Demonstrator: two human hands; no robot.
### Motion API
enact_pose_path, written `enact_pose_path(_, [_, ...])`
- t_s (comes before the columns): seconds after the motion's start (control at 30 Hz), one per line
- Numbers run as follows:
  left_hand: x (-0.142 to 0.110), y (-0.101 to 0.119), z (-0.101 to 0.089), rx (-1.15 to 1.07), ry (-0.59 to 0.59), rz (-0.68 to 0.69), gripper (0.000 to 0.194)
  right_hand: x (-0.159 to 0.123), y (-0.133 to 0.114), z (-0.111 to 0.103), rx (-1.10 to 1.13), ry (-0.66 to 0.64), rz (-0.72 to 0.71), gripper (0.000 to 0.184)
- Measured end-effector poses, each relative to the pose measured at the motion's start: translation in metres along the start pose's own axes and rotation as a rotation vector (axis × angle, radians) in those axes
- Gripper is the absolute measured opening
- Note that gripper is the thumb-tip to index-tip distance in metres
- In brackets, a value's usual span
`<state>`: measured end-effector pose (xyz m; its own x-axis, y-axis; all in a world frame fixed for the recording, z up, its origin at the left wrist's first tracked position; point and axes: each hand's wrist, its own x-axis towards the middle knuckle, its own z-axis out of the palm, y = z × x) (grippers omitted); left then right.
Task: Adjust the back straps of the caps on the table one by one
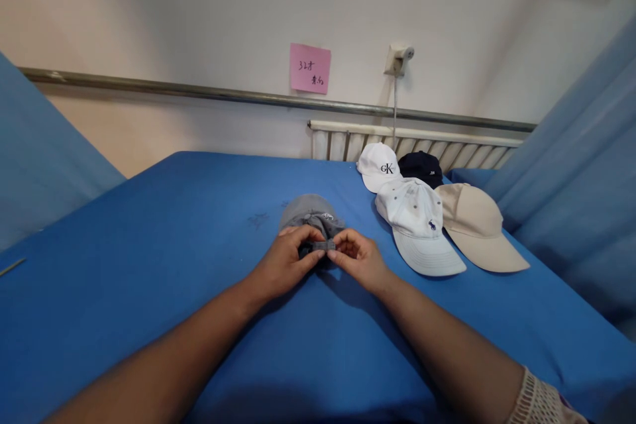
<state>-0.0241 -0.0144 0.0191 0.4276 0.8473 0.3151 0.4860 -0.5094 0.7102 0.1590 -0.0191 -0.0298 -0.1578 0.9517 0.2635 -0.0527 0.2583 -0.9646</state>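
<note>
Gray cap lies on the blue cloth, and the left hand and the right hand pinch its small strap with fingers nearly closed, so it could slip away if one pinch is too soft or pulls crooked.

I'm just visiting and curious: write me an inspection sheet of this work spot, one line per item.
Surface: blue cover, faint dark marks left of the gray cap.
Job's things: gray cap, held at its strap.
Clutter: four other caps grouped at right; thin stick-like item at left edge.
Hands: left hand and right hand pinch the strap.
Cables: one cord, from wall plug to radiator.
Surroundings: curtains both sides, wall pipe, pink note.
</note>
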Motion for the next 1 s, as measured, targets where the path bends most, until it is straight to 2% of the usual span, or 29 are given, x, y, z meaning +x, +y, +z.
enact_pose_path(0.13, [-0.0026, -0.0015, 0.0018, 0.176, -0.014, 0.094, 0.023, 0.0019, 0.0022, 0.0007, 0.109, 0.002, 0.035, 0.028])
enact_pose_path(0.37, [-0.0035, -0.0004, 0.0044, 0.281, -0.011, 0.150, 0.015, 0.0029, -0.0002, 0.0008, 0.162, -0.024, 0.073, 0.030])
enact_pose_path(0.73, [-0.0035, 0.0058, 0.0049, 0.314, 0.021, 0.117, 0.010, 0.0047, 0.0035, -0.0004, 0.271, 0.011, 0.118, 0.021])
enact_pose_path(1.0, [-0.0026, 0.0079, 0.0042, 0.234, 0.055, 0.107, 0.007, 0.0050, 0.0002, -0.0004, 0.356, 0.018, 0.189, 0.026])
